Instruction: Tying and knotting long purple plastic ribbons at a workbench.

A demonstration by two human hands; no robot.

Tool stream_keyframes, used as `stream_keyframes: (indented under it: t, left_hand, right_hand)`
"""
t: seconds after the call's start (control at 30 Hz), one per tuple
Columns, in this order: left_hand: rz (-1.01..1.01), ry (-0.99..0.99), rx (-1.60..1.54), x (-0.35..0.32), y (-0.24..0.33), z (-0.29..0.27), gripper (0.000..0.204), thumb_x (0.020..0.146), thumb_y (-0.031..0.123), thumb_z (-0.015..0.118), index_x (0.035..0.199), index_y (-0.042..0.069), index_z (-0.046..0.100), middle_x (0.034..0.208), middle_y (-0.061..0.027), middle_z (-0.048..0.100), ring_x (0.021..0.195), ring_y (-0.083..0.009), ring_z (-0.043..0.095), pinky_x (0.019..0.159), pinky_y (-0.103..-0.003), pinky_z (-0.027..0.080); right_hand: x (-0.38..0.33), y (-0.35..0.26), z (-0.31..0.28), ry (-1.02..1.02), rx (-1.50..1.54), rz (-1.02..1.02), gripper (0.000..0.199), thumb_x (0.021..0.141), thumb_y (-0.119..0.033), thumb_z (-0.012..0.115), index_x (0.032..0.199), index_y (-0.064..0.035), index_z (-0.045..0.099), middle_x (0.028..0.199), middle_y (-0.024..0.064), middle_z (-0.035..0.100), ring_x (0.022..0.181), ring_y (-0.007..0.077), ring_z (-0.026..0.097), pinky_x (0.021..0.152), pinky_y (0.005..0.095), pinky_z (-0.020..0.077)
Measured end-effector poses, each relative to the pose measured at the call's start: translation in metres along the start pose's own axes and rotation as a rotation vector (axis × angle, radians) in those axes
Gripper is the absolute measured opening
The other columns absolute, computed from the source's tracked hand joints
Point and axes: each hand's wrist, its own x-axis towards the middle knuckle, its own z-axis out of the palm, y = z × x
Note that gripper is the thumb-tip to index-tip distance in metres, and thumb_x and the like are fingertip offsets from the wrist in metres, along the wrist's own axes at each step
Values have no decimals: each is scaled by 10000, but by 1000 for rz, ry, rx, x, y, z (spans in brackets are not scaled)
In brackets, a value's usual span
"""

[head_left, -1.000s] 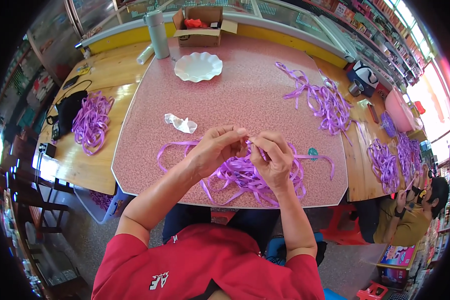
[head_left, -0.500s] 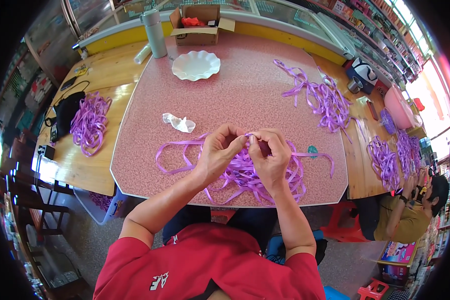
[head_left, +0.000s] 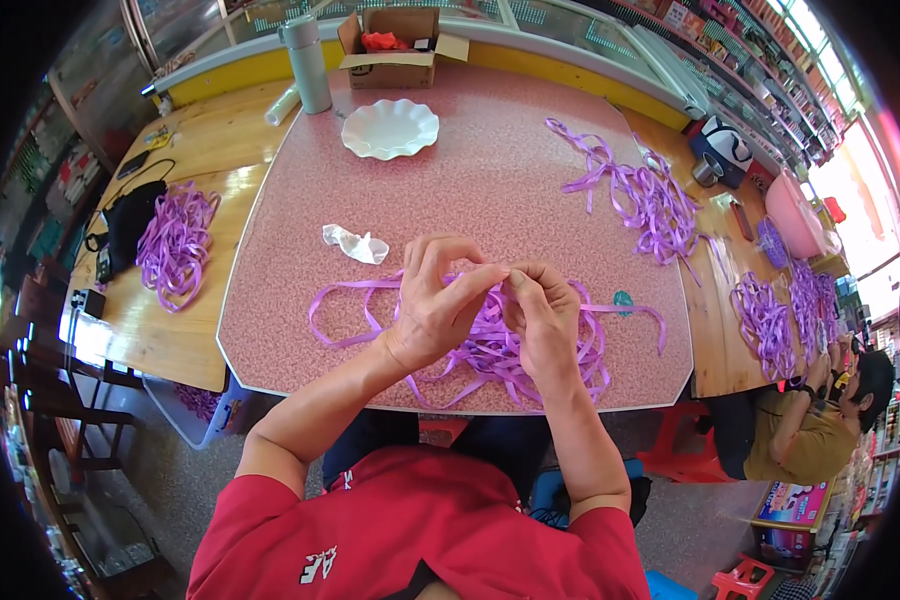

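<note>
My left hand (head_left: 435,305) and my right hand (head_left: 545,315) meet fingertip to fingertip over the pink speckled table (head_left: 300,200). Thumb and forefinger of each are pinched together on a bit of purple ribbon, mostly hidden by the fingers. The left hand's other fingers are raised and loosely bent; those of the right curl inward. Below and around both hands lies a loose heap of purple ribbon (head_left: 495,365), with loops reaching left and one strand trailing right. A crumpled white tissue (head_left: 355,244) rests beyond my left hand, and a small green piece (head_left: 623,298) lies right of my right hand.
A scalloped white plate (head_left: 390,129), a pale flask (head_left: 307,75) and an open cardboard box (head_left: 390,60) stand at the back. More purple ribbons lie at far right (head_left: 655,205) and left (head_left: 178,245). At right, another person (head_left: 810,420) handles ribbons.
My left hand has turned and its back fingers have lifted and spread. The fingertips of both hands still meet at nearly the same spot. The ribbon heap lies almost unchanged.
</note>
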Motion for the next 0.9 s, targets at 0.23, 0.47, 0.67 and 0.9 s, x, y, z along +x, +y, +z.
stream_keyframes:
  t: [0.23,0.47,0.67,0.9]
  left_hand:
    - [61,-1,190,4,1,2,311,731,79,760,1017,157,664,977,-29,585,963,-247,573,831,-407,380]
    - [-395,-102,-196,1,5,7,214,812,15,731,1003,49,640,931,-89,589,924,-228,580,804,-341,449]
    - [-1000,-212,-736,-2,4,4,96,940,99,656,1004,27,652,955,-22,655,877,-77,585,782,-243,462]
    - [-1103,-73,-1000,-7,3,16,69,959,92,637,976,26,644,967,2,654,866,-55,585,774,-216,467]
  right_hand:
    - [3,-2,-2,33,256,191,95,987,-123,591,939,-67,652,667,-73,488,518,-3,376,446,168,290]
    - [1,14,0,125,-124,-96,39,946,-52,639,974,-31,657,748,-29,565,593,18,478,499,168,362]
    - [9,22,-10,86,-705,-646,79,890,51,660,961,18,651,922,1,612,739,64,559,618,202,451]
    - [10,24,-9,103,-317,-267,37,910,-40,682,936,-20,666,860,-5,616,671,67,545,538,221,429]
